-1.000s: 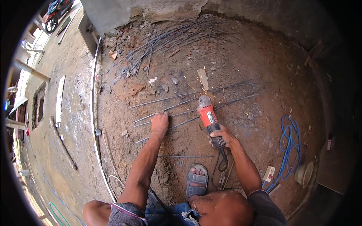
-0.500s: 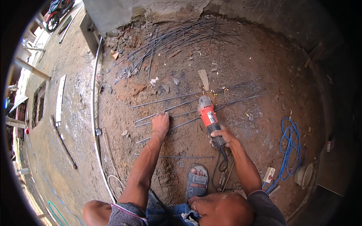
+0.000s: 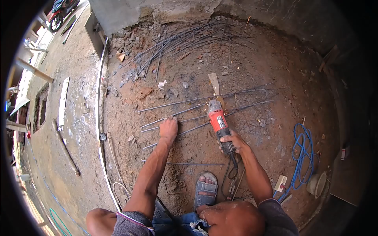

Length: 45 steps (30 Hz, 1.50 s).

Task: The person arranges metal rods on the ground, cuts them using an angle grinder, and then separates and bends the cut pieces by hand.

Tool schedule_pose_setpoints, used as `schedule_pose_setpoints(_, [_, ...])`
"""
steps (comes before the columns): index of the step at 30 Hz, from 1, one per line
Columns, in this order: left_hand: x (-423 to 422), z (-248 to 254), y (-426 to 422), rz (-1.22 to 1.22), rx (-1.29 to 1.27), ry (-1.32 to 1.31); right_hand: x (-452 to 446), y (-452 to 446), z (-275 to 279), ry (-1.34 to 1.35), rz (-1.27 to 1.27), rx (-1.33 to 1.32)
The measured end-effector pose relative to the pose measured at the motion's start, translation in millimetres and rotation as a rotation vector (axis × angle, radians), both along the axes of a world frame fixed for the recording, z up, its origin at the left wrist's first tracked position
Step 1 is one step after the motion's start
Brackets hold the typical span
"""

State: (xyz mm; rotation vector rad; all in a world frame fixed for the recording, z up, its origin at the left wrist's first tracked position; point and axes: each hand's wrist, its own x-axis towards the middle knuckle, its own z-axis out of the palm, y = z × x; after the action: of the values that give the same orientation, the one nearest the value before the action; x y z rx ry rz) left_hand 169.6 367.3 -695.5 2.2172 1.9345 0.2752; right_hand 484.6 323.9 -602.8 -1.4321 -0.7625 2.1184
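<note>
On rough soil (image 3: 260,147), your right hand (image 3: 233,141) grips the likely heavy grinder (image 3: 217,120) at its rear body, the apt hold; left of the grinder, your left hand (image 3: 169,129) closes over 1 or more stiff-looking rods (image 3: 151,123).

on the ground (image 3: 277,137), a rod pile (image 3: 193,32) lies behind the grinder (image 3: 219,122), near the wall (image 3: 177,8); a cable coil (image 3: 302,147) lies right, a stick (image 3: 66,148) far left.
</note>
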Motion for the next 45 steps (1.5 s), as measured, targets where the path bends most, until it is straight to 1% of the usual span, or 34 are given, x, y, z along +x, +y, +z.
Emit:
schedule_pose_setpoints(5, [0, 2, 0, 0.004, 0.0, -0.006, 0, -4, 8, 0.039, -0.003, 0.019])
schedule_pose_setpoints(10, [1, 1, 0, 0.001, 0.039, -0.022, 1, -1, 0, 0.026, 0.002, -0.001])
schedule_pose_setpoints(16, [4, 18, 1, 0.026, -0.147, 0.042, 2, -3, 2, 0.028, 0.005, 0.003])
schedule_pose_setpoints(19, [1, 5, 1, 0.011, -0.05, 0.015, 4, -2, -2, 0.027, 0.008, -0.003])
schedule_pose_setpoints(20, [1, 2, 0, 0.015, -0.054, 0.002, 3, -2, -2, 0.029, 0.009, -0.003])
schedule_pose_setpoints(25, [0, 4, 0, 0.019, -0.068, -0.018, -1, -9, 18, 0.04, -0.064, 0.051])
schedule_pose_setpoints(31, [-2, 10, -3, -0.012, -0.097, -0.007, 26, -36, 53, 0.078, -0.213, 0.136])
schedule_pose_setpoints(34, [-9, 8, -4, -0.106, 0.025, -0.015, 41, -48, 69, 0.053, -0.299, 0.208])
schedule_pose_setpoints(37, [-11, 5, -5, -0.139, 0.053, -0.053, 60, -62, 69, -0.107, -0.41, 0.266])
schedule_pose_setpoints(38, [-12, 3, -7, -0.138, 0.063, -0.081, 68, -66, 72, -0.248, -0.412, 0.275])
schedule_pose_setpoints(40, [-15, 5, -8, -0.147, 0.091, -0.138, 91, -66, 51, -0.65, -0.394, 0.41])
schedule_pose_setpoints(41, [-17, 6, -9, -0.142, 0.027, -0.143, 105, -73, 42, -0.861, -0.392, 0.465])
schedule_pose_setpoints(42, [-18, 13, -11, -0.145, -0.038, -0.151, 108, -76, 46, -1.105, -0.388, 0.372])
schedule_pose_setpoints(43, [-16, 20, -11, -0.145, -0.099, -0.159, 117, -81, 41, -1.277, -0.411, 0.322])
schedule_pose_setpoints(45, [-15, 34, -12, -0.125, -0.181, -0.193, 138, -89, 14, -1.605, -0.44, 0.206])
